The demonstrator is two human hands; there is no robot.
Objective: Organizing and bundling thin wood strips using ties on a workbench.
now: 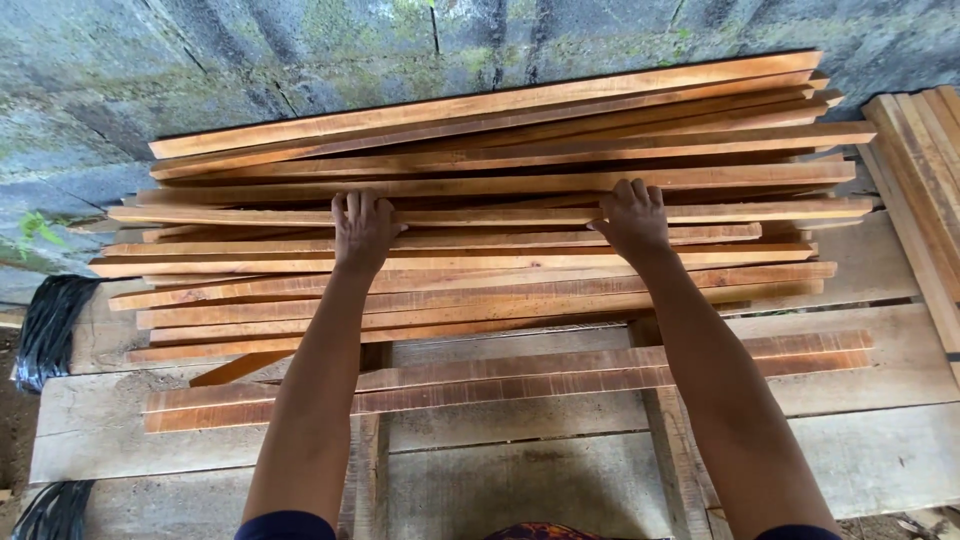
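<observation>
Basically both hands are pressed palm-down on a stack of wooden slats [500, 200], reddish-orange, long and thin, piled loosely lengthwise across the view. Left hand [363, 228] lies flat with fingers stretched forward and slightly spread; its grip is not closed on anything, just resting on top of a slat in the middle of the pile. Right hand [632, 218] does the same further along that level of slats, fingers extended, fingertips hooked a little over the far edge of one slat; whether it actually clamps the slat cannot be told. The two hands are well apart, roughly level with each other.

Beyond the fingertips more slats climb toward a mossy grey block wall [250, 60]. Under the wrists and nearer the body the stack steps down, slat ends uneven and sticking out at both sides. Below the forearms two separate slats [480, 385] lie side by side, apart from the main pile, nearer the body than either hand.

All of it sits on a rough tabletop [880, 460] of pale grey planks with gaps between them. Outboard of the right hand another bundle of lighter boards [925, 170] runs at an angle, near the stack's end. Outboard of the left hand, off the tabletop edge, a black plastic bag or sheet [50, 325] hangs crumpled. Dark blue sleeve edges show at the bottom on both arms.
</observation>
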